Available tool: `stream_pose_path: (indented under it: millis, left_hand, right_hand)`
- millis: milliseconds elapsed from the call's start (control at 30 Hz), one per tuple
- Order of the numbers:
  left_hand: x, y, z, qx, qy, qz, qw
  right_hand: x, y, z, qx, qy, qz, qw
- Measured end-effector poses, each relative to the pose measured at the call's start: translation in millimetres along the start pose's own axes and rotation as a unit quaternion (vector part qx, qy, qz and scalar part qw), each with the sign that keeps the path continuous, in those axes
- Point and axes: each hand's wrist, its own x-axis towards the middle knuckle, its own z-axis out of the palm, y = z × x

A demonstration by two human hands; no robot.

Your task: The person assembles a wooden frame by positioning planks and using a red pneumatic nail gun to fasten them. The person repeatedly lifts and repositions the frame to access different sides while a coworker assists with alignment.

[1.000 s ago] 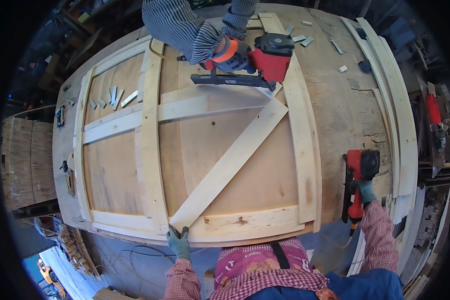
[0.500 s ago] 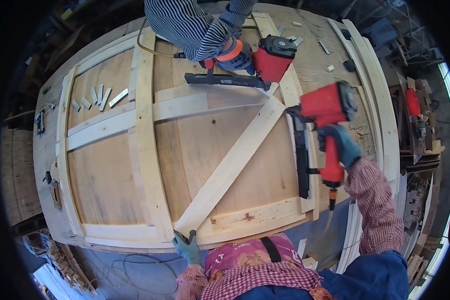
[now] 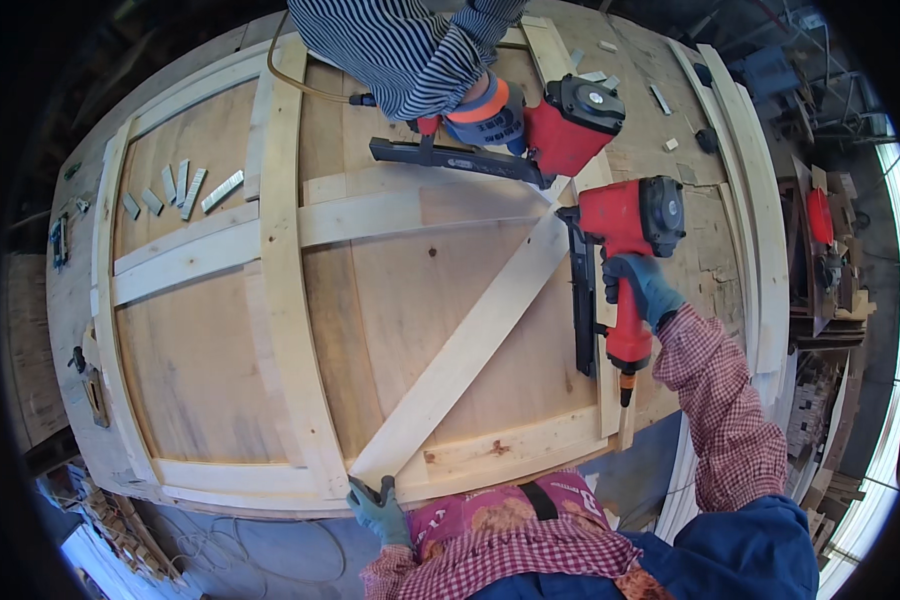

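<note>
My right hand point(image 3: 646, 288), in a blue-grey glove, is closed round the handle of a red and black nail gun point(image 3: 618, 218). The gun's nose is at the upper end of a pale diagonal board point(image 3: 470, 345), near the frame's right side. At the board's lower end my gloved left hand point(image 3: 379, 512) grips its tip, by the near rail. Across the wooden frame point(image 3: 292, 280), a co-worker's gloved hand point(image 3: 490, 115) holds a second red nail gun point(image 3: 572, 125), its nose close to the same upper corner.
Several silver strips of fasteners point(image 3: 185, 188) lie on the panel at left, more at the far right. Long pale boards point(image 3: 745, 200) rest along the table's right side. An air hose point(image 3: 275, 60) runs to the co-worker's gun. Wood scraps point(image 3: 120, 530) are piled below left.
My right hand has brought the nail gun left, up to the diagonal board's upper end. The co-worker's gun has shifted slightly right in view. My left hand stays at the board's lower end.
</note>
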Motion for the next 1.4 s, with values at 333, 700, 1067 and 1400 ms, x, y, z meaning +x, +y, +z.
stream_pose_path:
  millis: [333,700,1067,1400]
  left_hand:
    - [1.8,10.3,-2.3,-0.025,-0.013,-0.025,0.999]
    - [0.3,-2.0,0.6,0.032,0.014,0.032,0.999]
    - [1.9,-4.9,-1.1,0.037,-0.003,0.007,0.999]
    - [1.9,6.3,-0.8,0.029,-0.012,0.006,0.999]
  right_hand:
    - [3.3,-11.5,13.6,-0.007,0.074,-0.027,0.997]
    - [3.0,-23.0,2.1,-0.028,0.010,-0.010,1.000]
    - [3.0,-10.7,-3.4,-0.001,0.025,-0.005,1.000]
    - [-23.3,-4.6,-3.1,-0.017,0.075,-0.071,0.995]
